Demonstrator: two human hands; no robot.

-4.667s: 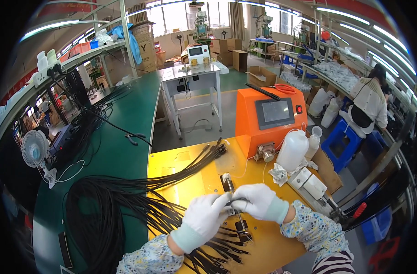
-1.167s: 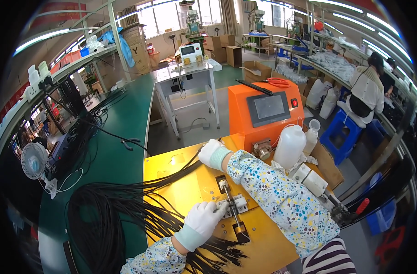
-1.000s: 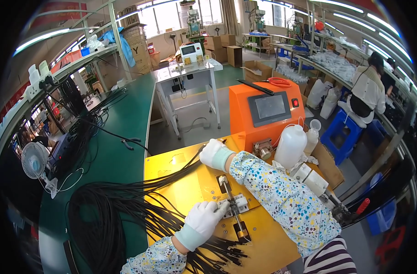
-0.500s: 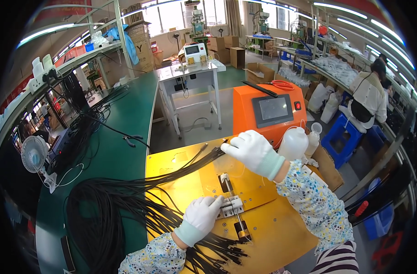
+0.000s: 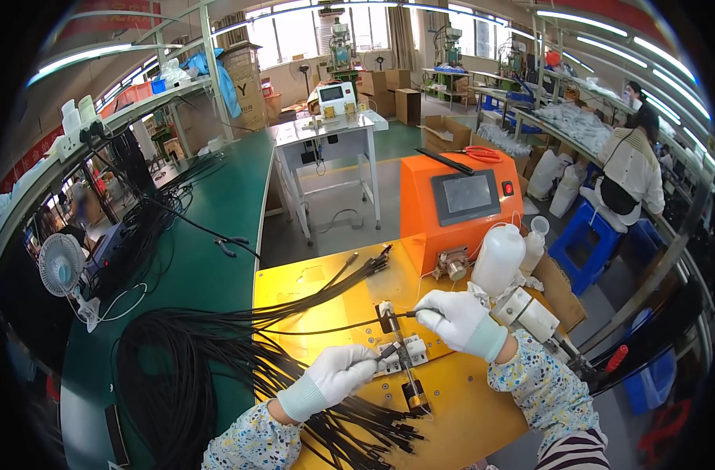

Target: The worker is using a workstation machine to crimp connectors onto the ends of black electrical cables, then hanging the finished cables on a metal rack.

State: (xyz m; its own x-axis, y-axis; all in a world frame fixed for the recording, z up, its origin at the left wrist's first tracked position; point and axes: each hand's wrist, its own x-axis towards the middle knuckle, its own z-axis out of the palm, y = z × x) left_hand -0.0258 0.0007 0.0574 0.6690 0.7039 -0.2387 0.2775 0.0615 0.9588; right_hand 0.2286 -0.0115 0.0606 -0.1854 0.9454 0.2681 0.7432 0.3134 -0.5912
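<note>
My left hand [image 5: 338, 376], in a white glove, pinches a short black cable connector [image 5: 389, 350] just over the small metal fixture [image 5: 412, 359] on the yellow plate. My gloved right hand [image 5: 461, 319] is closed on the end of a black cable [image 5: 334, 330], right of the fixture's upper end. That cable stretches left, past the fixture, toward a big looped bundle of black cables [image 5: 165, 352]. One group of cable ends [image 5: 369, 266] lies at the plate's far side; another group [image 5: 381, 427] lies near me.
An orange machine [image 5: 459, 196] with a screen stands behind the plate, pliers [image 5: 483, 154] on top. White bottles [image 5: 498, 258] and a metal arm-like device [image 5: 530, 315] are at right. A small fan [image 5: 62, 262] and cutters [image 5: 230, 245] are on the green table [image 5: 232, 180].
My right hand has come down from the far cable ends toward the fixture, drawing one cable along. My left hand has shifted slightly, with a connector now showing at its fingertips.
</note>
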